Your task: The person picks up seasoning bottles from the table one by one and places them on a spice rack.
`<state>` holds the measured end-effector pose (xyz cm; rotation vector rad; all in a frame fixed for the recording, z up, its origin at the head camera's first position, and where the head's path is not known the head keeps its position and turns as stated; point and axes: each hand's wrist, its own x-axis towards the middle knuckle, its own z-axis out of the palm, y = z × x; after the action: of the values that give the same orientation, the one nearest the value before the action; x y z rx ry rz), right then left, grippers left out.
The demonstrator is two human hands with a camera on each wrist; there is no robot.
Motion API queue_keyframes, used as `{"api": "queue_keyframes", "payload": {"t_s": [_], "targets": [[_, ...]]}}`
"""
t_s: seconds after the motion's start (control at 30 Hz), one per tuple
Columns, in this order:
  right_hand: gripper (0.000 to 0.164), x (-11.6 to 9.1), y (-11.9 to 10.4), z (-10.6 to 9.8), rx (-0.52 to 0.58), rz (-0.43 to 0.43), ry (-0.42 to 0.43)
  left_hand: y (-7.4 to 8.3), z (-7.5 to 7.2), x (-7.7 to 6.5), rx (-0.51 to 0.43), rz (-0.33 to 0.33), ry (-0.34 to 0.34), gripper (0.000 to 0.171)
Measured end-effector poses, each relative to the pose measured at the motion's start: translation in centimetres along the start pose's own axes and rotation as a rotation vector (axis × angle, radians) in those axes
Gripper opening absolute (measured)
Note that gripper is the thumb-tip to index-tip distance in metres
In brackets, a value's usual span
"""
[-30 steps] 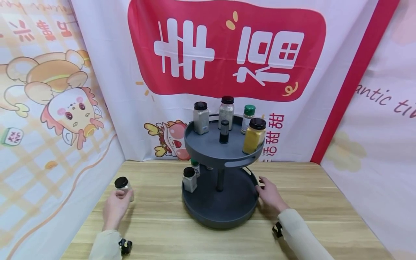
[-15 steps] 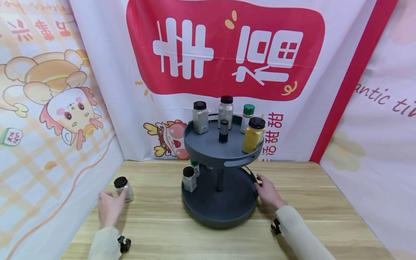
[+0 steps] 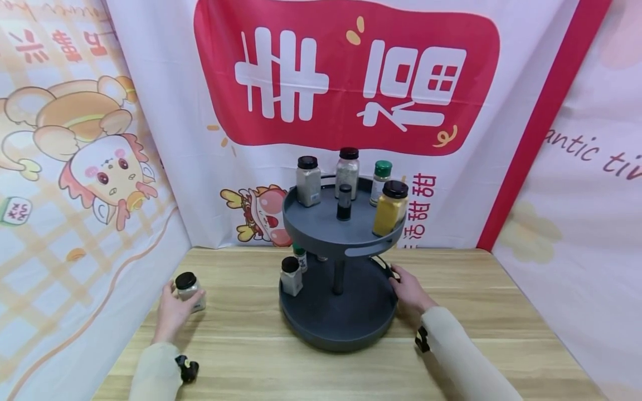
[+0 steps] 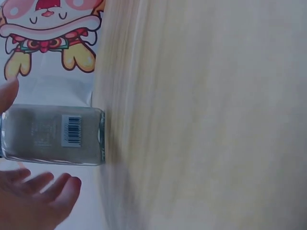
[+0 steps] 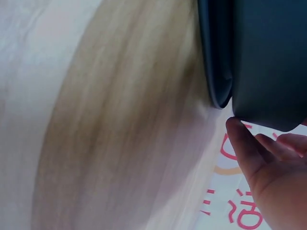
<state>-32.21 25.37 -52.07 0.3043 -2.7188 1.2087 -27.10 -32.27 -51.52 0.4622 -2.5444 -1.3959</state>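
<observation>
A clear square jar with a black lid and pale contents stands upright on the table at the left. My left hand is around it, thumb on one side and fingers on the other; in the left wrist view a gap shows between the fingers and the jar. In the middle stands a dark grey two-tier turntable rack. My right hand touches the right rim of its lower tier, and the right wrist view shows rather straight fingers against the tray's edge.
On the upper tier stand a yellow-filled jar, two pale jars, a green-capped bottle and a small dark-based cylinder. The lower tier bears a black-lidded jar and a green-capped bottle. Printed cloths hang behind and beside.
My left hand first loosened off the jar to its left, then came back around it with fingers spread. The jar has stayed in place. My right hand has moved slightly along the rim.
</observation>
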Motion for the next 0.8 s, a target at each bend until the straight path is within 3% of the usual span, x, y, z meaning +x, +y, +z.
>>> {"api": "queue_keyframes", "payload": {"t_s": [0.2, 0.47, 0.8], "targets": [[0.047, 0.4, 0.5, 0.0, 0.041, 0.029, -0.017, -0.5, 0.2, 0.9, -0.027, 0.028, -0.057, 0.099], [0.045, 0.6, 0.7, -0.1, 0.066, 0.026, -0.036, -0.7, 0.5, 1.3, -0.020, 0.066, -0.029, 0.076], [0.043, 0.4, 0.5, -0.1, 0.025, 0.007, -0.027, -1.3, 0.5, 1.6, -0.007, 0.059, -0.034, 0.077]]}}
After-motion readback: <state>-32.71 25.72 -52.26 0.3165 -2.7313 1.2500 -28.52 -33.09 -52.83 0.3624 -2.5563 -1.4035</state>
